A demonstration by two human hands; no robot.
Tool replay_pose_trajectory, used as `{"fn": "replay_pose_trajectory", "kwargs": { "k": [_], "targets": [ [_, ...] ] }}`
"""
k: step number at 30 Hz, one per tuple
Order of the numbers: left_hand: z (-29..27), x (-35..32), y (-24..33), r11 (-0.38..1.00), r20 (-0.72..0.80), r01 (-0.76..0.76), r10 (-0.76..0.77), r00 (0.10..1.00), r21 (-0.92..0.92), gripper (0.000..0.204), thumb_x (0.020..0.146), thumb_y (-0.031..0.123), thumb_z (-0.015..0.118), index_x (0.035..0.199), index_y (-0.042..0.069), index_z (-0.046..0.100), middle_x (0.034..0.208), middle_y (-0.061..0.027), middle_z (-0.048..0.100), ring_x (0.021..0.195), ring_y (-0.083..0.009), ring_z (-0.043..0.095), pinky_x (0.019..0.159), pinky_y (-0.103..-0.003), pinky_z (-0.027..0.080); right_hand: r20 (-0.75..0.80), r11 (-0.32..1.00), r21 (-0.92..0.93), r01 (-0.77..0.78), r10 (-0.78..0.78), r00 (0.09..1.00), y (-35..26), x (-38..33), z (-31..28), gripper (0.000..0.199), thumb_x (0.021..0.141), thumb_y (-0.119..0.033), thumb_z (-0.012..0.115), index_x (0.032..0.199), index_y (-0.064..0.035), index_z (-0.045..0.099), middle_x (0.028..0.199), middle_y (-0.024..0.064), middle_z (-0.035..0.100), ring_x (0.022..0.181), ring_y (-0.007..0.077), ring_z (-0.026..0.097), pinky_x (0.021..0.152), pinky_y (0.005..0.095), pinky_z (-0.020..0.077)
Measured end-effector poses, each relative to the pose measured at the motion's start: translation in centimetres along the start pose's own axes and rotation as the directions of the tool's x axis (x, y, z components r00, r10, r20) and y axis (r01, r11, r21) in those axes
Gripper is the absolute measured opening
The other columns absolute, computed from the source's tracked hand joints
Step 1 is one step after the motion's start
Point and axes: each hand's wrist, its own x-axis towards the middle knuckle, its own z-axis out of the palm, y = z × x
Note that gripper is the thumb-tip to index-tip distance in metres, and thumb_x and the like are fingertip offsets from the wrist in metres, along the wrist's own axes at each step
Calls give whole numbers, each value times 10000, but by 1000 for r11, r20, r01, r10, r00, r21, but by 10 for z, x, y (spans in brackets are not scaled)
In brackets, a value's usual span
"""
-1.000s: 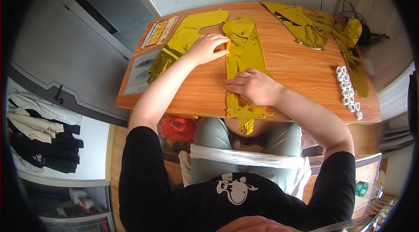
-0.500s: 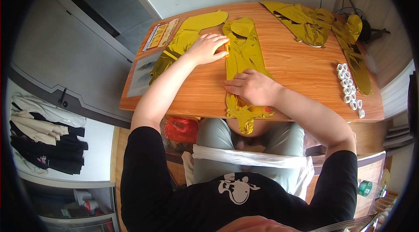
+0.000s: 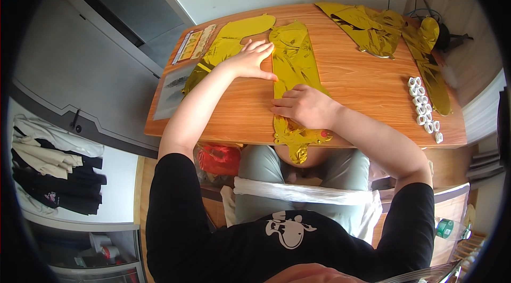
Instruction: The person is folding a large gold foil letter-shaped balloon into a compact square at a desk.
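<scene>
A flat gold foil balloon (image 3: 298, 62) lies lengthwise on the wooden table in front of me, its crumpled near end hanging over the edge. Along its left side rests my left hand (image 3: 250, 63), fingers spread, with the thumb and fingertips touching the foil's edge. Lower down, my right hand (image 3: 308, 107) is closed over the balloon, its fingers bent and pressed together at the left edge. That hand covers part of the foil, and its fingertips are partly hidden.
A second gold foil piece (image 3: 234, 38) lies left, by a printed card (image 3: 194, 44) and clear plastic sleeve (image 3: 173, 88). More gold foil (image 3: 380, 30) spreads at the far right, above several white rolls (image 3: 420, 102). The table's near edge (image 3: 234, 141) is close to my legs.
My left hand has spread its fingers, the thumb sliding nearer along the foil's edge. The balloon's far part looks flatter. My right hand has stayed almost in place.
</scene>
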Motion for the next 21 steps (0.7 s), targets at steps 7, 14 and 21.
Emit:
{"fn": "replay_pose_trajectory", "kwargs": {
  "k": [7, 14, 21],
  "targets": [
    [-11, -1, 58, 961, -8, 9, -12, 1000, -275, 702, 1056, 341, 494, 1643, 121, 179, 1720, -118, 81, 1591, -291, 31, 1291, -484, 64, -62, 1000, -8, 6, -7, 998, 1, -1, 4, 364, 894, -177, 573, 1234, -109, 686, 1272, 45, 681, 1141, 208, 642, 1007, 375, 492],
    [31, -5, 69, 969, -157, -168, 140, 978, -181, 696, 1079, 423, 419, 1611, 18, 224, 1681, -212, 205, 1564, -348, 192, 1272, -448, 188, -72, 999, 5, 37, -36, 997, 2, 6, -1, 330, 927, -196, 585, 1224, -108, 700, 1230, 68, 709, 1168, 223, 652, 1077, 406, 470],
    [34, -4, 63, 974, -159, -209, 193, 968, -91, 767, 1068, 511, 408, 1610, 6, 210, 1684, -211, 193, 1573, -338, 156, 1280, -424, 169, -100, 904, 399, -152, 208, 973, 10, 2, -18, 272, 931, -268, 679, 1120, -72, 694, 1107, 113, 718, 1039, 331, 667, 935, 460, 519]
  ]
}}
